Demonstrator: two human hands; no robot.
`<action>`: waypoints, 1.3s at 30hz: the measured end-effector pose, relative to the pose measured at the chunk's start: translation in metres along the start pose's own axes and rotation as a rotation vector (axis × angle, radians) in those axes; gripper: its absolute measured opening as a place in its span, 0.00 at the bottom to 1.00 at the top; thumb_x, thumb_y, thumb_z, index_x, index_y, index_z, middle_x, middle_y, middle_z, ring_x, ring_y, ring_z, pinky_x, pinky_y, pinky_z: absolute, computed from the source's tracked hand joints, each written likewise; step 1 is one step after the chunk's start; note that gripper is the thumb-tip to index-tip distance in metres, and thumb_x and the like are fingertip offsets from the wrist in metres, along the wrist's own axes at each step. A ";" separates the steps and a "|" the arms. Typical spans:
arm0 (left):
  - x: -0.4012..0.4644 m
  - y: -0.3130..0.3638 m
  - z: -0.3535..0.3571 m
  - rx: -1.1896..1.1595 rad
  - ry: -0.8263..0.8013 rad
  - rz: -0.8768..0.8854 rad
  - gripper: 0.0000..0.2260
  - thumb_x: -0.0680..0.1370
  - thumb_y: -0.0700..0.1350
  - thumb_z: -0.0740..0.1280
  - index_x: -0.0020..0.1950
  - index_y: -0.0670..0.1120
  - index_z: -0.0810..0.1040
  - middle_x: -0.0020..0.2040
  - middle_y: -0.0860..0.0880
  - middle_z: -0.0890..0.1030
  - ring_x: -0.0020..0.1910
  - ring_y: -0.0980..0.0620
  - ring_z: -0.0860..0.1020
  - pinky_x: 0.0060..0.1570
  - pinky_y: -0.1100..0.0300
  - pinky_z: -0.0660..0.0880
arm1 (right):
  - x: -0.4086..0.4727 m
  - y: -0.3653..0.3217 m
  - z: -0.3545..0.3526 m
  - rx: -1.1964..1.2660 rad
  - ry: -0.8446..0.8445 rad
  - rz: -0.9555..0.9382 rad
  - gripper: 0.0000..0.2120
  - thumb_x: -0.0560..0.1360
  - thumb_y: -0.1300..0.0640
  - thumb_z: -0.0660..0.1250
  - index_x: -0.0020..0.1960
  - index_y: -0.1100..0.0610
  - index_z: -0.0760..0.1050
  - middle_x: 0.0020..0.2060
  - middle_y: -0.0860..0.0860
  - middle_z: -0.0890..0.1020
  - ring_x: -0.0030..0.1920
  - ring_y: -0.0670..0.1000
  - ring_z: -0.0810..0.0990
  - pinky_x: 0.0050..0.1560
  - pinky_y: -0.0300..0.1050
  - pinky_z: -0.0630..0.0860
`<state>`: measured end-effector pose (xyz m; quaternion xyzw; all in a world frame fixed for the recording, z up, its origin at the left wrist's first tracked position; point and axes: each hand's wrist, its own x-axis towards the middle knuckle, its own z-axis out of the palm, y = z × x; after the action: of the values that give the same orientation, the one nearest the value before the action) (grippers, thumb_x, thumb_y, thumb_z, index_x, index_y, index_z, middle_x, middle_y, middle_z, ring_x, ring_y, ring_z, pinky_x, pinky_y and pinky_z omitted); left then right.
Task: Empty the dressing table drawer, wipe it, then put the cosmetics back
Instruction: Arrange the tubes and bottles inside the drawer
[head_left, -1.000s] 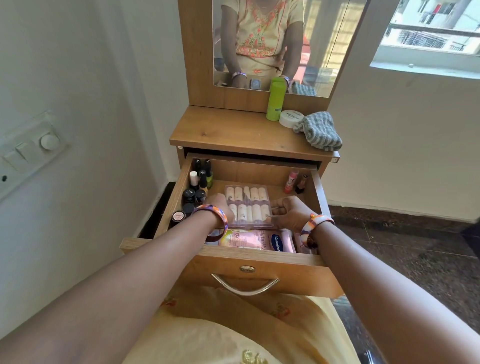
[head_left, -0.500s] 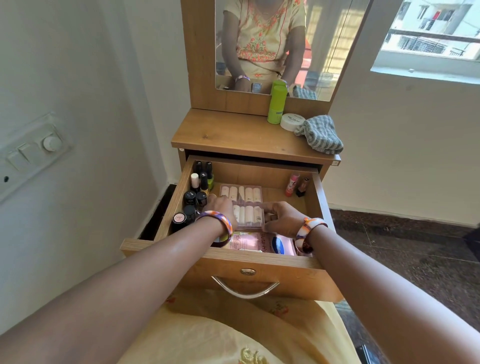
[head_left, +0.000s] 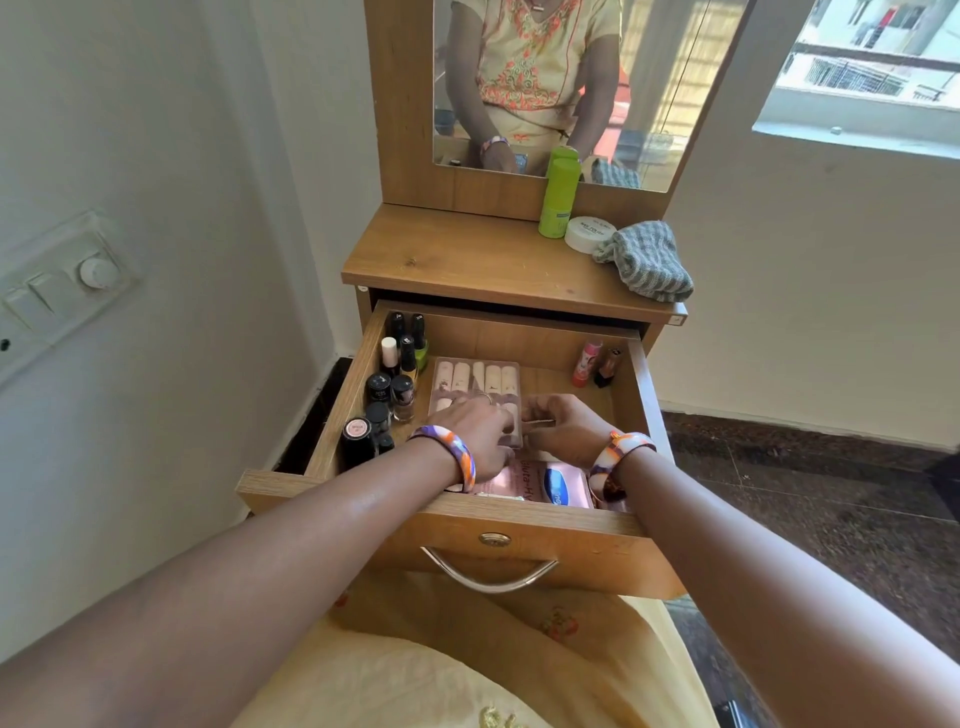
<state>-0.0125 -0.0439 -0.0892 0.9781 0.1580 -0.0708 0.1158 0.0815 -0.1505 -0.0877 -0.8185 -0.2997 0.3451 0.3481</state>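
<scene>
The wooden drawer (head_left: 524, 551) is pulled out. Inside, a clear case of pale tubes (head_left: 475, 376) lies in the middle. My left hand (head_left: 480, 428) rests on its near half, fingers curled on it. My right hand (head_left: 563, 428) grips its near right edge. Several dark nail polish bottles (head_left: 392, 384) stand along the left wall. Two small lipsticks (head_left: 595, 364) stand in the far right corner. A pink lotion pack (head_left: 540, 486) lies at the front, partly under my wrists.
On the table top (head_left: 467, 260) stand a green bottle (head_left: 556, 200), a white jar (head_left: 589, 234) and a grey striped cloth (head_left: 647, 262). A mirror (head_left: 649, 93) rises behind. A wall with a switch panel (head_left: 57, 291) is close on the left; dark floor (head_left: 810, 483) on the right.
The clear case has shifted from the drawer's middle towards the left. Both hands have closed in together on its near end.
</scene>
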 end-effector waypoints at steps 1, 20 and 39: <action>0.000 0.000 0.000 0.021 -0.004 -0.004 0.16 0.76 0.51 0.63 0.61 0.47 0.74 0.62 0.42 0.74 0.62 0.41 0.71 0.59 0.50 0.71 | -0.001 -0.001 0.000 0.021 -0.025 -0.010 0.15 0.73 0.63 0.66 0.60 0.60 0.75 0.55 0.56 0.80 0.55 0.53 0.78 0.54 0.45 0.77; 0.002 -0.001 0.000 -0.015 0.059 -0.115 0.14 0.78 0.49 0.60 0.55 0.40 0.76 0.56 0.41 0.78 0.54 0.42 0.76 0.44 0.56 0.70 | 0.008 0.001 0.003 0.163 -0.190 -0.001 0.26 0.74 0.70 0.63 0.70 0.57 0.67 0.63 0.55 0.77 0.65 0.56 0.74 0.66 0.55 0.71; 0.043 0.024 -0.086 -0.183 0.216 0.001 0.07 0.74 0.41 0.62 0.47 0.43 0.79 0.50 0.40 0.81 0.50 0.38 0.78 0.40 0.56 0.69 | 0.005 -0.054 -0.052 -0.401 0.478 -0.350 0.15 0.69 0.67 0.59 0.47 0.56 0.81 0.43 0.55 0.85 0.46 0.56 0.82 0.47 0.48 0.79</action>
<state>0.0449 -0.0321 -0.0093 0.9654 0.1749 0.0495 0.1870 0.1118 -0.1346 -0.0209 -0.8644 -0.4071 0.0133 0.2949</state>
